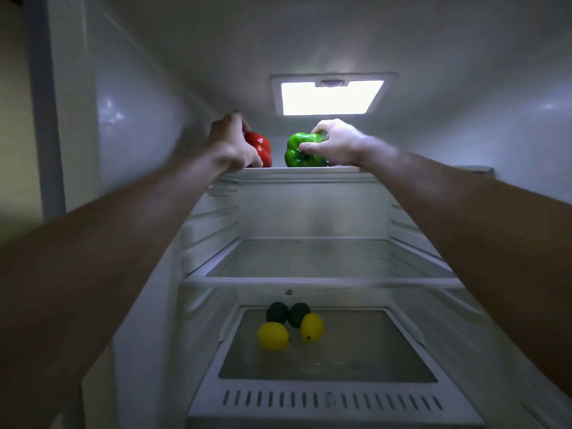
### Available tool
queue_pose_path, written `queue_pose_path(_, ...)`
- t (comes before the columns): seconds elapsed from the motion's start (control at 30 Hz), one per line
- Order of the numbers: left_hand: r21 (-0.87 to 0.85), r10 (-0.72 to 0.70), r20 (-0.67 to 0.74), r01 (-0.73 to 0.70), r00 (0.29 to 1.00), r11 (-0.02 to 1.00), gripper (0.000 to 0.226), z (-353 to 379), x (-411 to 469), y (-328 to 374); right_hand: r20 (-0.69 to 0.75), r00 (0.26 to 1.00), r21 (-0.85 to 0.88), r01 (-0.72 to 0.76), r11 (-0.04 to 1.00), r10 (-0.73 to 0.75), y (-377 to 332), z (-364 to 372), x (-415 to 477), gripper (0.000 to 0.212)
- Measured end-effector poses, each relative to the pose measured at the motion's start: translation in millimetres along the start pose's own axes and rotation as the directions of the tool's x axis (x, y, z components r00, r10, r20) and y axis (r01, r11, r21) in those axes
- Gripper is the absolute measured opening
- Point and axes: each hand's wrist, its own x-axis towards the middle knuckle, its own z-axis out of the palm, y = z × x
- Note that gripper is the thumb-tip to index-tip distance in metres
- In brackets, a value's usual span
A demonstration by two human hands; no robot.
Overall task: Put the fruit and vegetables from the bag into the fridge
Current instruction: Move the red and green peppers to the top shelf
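Both arms reach up into the fridge (139, 119). At about eleven o'clock the left hand (230, 144) grips the red pepper (261, 148), fingers curled over its top. Just to the right, not touching it, the green pepper (298, 153) sits on the same top shelf (309, 172) at twelve o'clock. The right hand (335, 142) holds it, thumb across its front (the ceiling light (331, 97) glows directly above). Down at six o'clock, two dark green fruits (277, 312) and two lemons (273, 335) lie on a lower shelf (371, 351).
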Motion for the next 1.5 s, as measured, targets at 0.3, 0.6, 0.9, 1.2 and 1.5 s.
queue_pose_path(0.3, -0.01, 0.009, 0.005, -0.009, 1.0, 1.0, 0.082, -5.9, -8.5, 2.7, -0.019, 0.999, -0.074, 0.034, 0.997, -0.036, -5.4, -5.5, -11.5, 0.048)
queue_pose_path(0.6, -0.024, 0.03, -0.018, -0.03, 0.999, 0.999, 0.077, -8.2, -12.5, 3.6, -0.015, 0.999, -0.08, 0.036, 0.996, -0.037, -6.7, -11.0, -17.7, 0.061)
queue_pose_path(0.9, 0.087, 0.107, 0.026, -0.109, 0.994, 0.99, 0.082, -26.4, -28.8, 1.3, -0.002, 1.0, -0.208, 0.002, 0.978, -0.003, -8.6, -33.5, -44.5, 0.068)
queue_pose_path(1.2, 0.193, 0.246, 0.101, -0.262, 0.964, 0.946, 0.06, -68.0, -74.9, 0.2, 0.031, 0.999, -0.251, -0.001, 0.968, 0.009, -28.3, -49.0, -102.4, 0.064)
queue_pose_path(1.5, 0.124, 0.314, 0.219, -0.345, 0.924, 0.93, 0.06, -116.7, -153.8, 9.9, 0.081, 0.996, -0.314, -0.011, 0.949, 0.038, -62.8, -57.6, -190.4, 0.068)
